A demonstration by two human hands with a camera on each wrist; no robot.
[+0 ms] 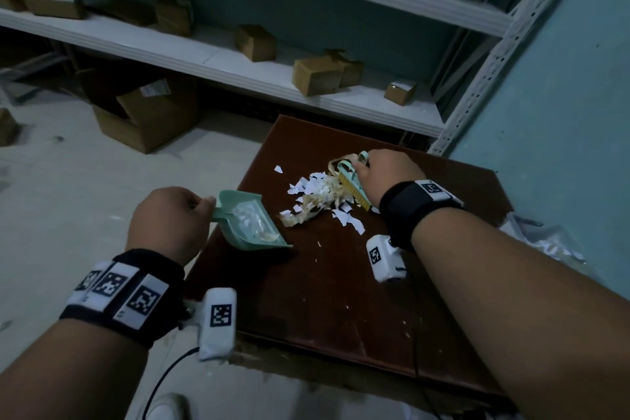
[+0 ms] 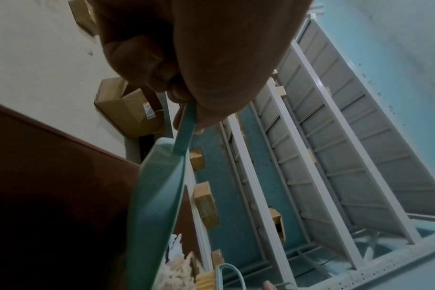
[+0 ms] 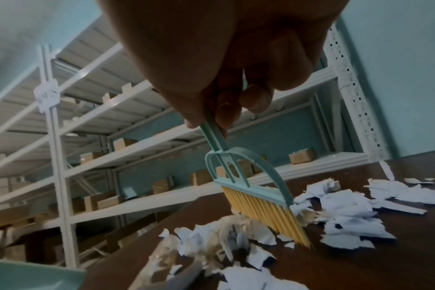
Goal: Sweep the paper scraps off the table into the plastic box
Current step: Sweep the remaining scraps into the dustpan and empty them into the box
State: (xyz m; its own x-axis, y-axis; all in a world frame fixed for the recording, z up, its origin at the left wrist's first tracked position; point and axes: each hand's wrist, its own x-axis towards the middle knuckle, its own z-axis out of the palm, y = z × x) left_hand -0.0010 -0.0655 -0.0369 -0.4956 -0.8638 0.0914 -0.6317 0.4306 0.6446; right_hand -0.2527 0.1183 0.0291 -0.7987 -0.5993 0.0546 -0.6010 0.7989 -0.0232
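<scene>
Scraps of white paper lie heaped on the dark brown worktop, toward its far side, between the two hands. The right hand has its fingers curled round the thin handle of a small teal brush with yellow bristles, and the bristle tips stand in the heap, with paper on both sides of them. In the head view the brush lies just in front of the knuckles, tilted, at the far right edge of the pile. The left hand pinches the flat handle of a teal dustpan between thumb and curled fingers; the pan rests at the worktop's left edge, its open mouth facing the heap and near the closest scraps. Some pale scraps already lie inside the pan.

At the right edge of the head view, beyond the right forearm, something pale and clear with white bits in it is cut off by the arm; whether it is the plastic box cannot be told. The left wrist view shows the pan only from its underside and edge, so its contents are hidden there. The room is dim. Behind the worktop stand white metal shelves holding small cardboard boxes, and a larger open carton sits on the floor.
</scene>
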